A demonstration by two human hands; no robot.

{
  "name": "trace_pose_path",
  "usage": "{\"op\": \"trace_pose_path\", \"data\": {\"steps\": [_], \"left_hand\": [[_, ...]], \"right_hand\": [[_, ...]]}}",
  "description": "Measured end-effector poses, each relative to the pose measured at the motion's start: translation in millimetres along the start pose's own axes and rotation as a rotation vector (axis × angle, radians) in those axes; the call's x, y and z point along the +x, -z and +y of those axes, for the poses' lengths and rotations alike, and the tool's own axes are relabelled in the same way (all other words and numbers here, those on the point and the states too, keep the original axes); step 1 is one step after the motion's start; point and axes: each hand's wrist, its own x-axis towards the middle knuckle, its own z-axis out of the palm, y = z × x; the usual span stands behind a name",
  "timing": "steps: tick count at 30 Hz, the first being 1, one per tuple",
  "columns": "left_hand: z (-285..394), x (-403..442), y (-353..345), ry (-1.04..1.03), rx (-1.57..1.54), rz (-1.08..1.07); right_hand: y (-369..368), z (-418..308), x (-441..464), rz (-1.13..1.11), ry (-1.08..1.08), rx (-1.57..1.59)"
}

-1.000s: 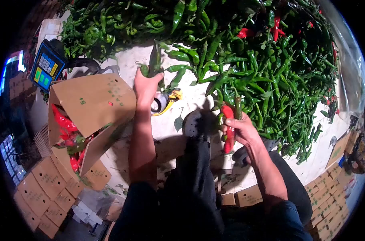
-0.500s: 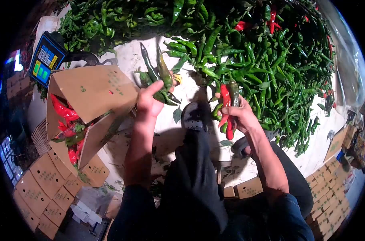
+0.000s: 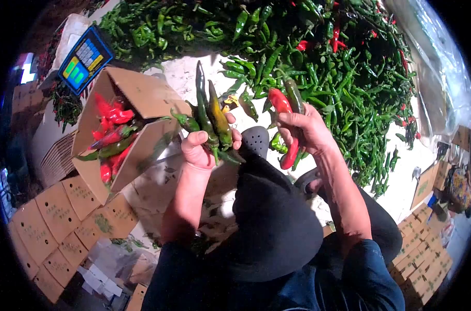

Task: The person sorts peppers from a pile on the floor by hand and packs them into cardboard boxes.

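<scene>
My left hand (image 3: 207, 147) is closed around several dark green chili peppers (image 3: 202, 103), one of them turning yellow-brown, their tips pointing up. Red and green chili peppers (image 3: 281, 101) are gripped in my right hand (image 3: 305, 129), with thumb across a red one. Left of my left hand, an open cardboard box (image 3: 147, 96) lies tilted, with red and dark green peppers (image 3: 113, 116) showing at its mouth. A large heap of green chili peppers (image 3: 349, 98) spreads beyond and to the right of my hands.
A digital scale display (image 3: 85, 59) stands behind the box. Printed cardboard cartons (image 3: 49, 223) cover the lower left, and more cartons (image 3: 422, 254) the lower right. My shoe (image 3: 256, 140) rests on the white sheet between my hands. Clear plastic (image 3: 432, 62) hangs at the right.
Both hands still hold peppers. The left-hand bunch now stands more upright, fingers curled round it. My right hand has risen slightly, and my knee has shifted right. The view has shifted too.
</scene>
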Motion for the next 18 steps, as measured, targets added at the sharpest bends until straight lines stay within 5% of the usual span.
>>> {"op": "trace_pose_path", "data": {"steps": [7,11,13,15,18], "left_hand": [[33,-30,-68,-0.063,0.176,0.181],[99,-74,-156,-0.481,1.137,0.377],[151,-94,-168,-0.75,1.457,0.345],[194,-111,-159,-0.857,1.752,0.821],[248,-116,-124,-0.339,2.136,0.691]], "right_hand": [[-41,-21,-23,-0.085,0.03,0.027],[-62,-47,-27,-0.229,0.088,-0.169],[-93,-68,-30,-0.103,0.164,-0.357],[-135,-91,-28,-0.137,0.253,-0.635],[-209,-126,-23,-0.337,0.448,-0.99]]}}
